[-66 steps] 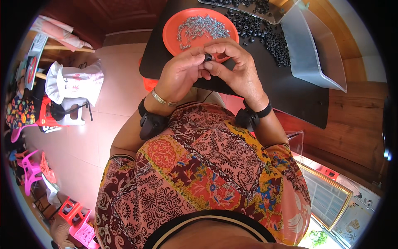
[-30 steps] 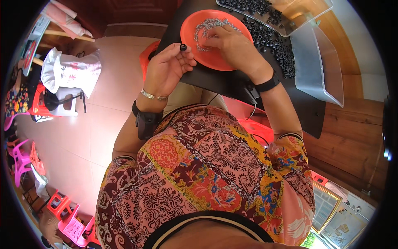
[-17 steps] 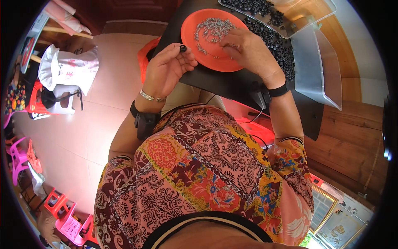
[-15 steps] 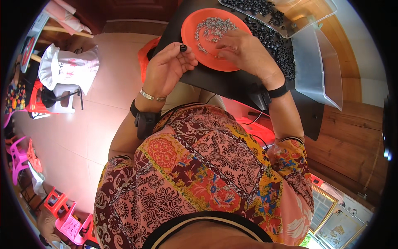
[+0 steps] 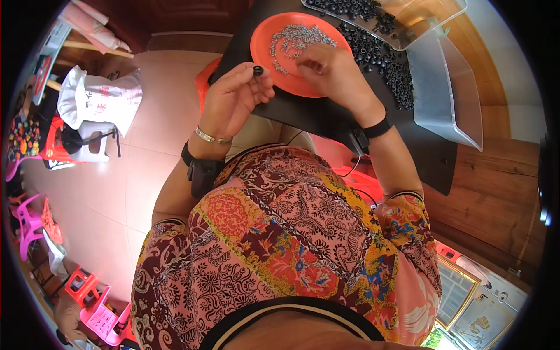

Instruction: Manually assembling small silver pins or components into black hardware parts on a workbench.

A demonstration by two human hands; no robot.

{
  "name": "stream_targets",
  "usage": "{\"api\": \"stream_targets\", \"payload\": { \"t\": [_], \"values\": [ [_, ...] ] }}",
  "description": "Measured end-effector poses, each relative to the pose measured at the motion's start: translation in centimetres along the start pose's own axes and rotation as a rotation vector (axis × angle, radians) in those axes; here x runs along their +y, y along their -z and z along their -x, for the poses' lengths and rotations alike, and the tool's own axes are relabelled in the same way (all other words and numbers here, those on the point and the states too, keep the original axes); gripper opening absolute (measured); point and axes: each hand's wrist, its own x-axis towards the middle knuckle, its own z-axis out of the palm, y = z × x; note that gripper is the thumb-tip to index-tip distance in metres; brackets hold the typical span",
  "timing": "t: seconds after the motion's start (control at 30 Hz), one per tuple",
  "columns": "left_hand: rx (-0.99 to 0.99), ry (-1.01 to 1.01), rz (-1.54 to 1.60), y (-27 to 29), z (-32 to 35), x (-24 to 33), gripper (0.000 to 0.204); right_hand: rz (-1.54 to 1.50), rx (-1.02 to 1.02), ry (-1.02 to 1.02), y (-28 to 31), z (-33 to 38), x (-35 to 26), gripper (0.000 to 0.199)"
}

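My left hand (image 5: 238,93) is closed in a pinch, thumb and index finger holding a small round black part (image 5: 258,70) with a hole in its end. Its other fingers curl loosely below. Over the right side of a round orange plate (image 5: 261,46) hangs my right hand (image 5: 338,76), its fingers curled and thumb drawn in to the fingertips. Whatever it may hold is too small to make out. Many small silvery metal pieces (image 5: 300,36) lie scattered on the plate, some in a curved line at its left.
Loose black parts (image 5: 382,64) cover the black table (image 5: 434,166) right of the plate. More lie in a clear tray (image 5: 402,41) at the back. A clear plastic bin (image 5: 446,99) stands at the right. Left on the floor are a white sack (image 5: 108,96) and plastic stools.
My right hand has shifted left, toward the left hand, and its fingers have drawn closer together. The left hand keeps the black part in nearly the same place.
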Motion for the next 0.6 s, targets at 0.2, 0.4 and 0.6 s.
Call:
{"api": "stream_targets", "payload": {
  "t": [0.2, 0.4, 0.6],
  "values": [
    [-0.088, 0.116, 0.007, -2.4, -0.7, -0.1, 0.025, -0.396, 0.329, 0.039, -0.1, 0.4, -4.0, 0.012],
    [-0.115, 0.155, -0.065, -3.7, -0.9, -0.7, 0.027, -0.204, 0.422, 0.176, -0.6, 1.1, -4.4, 0.013],
    [-0.076, 0.148, -0.069, -4.3, -1.0, -1.0, 0.026, -0.222, 0.477, 0.156, -1.0, 2.0, -4.2, 0.014]
  ]
}}
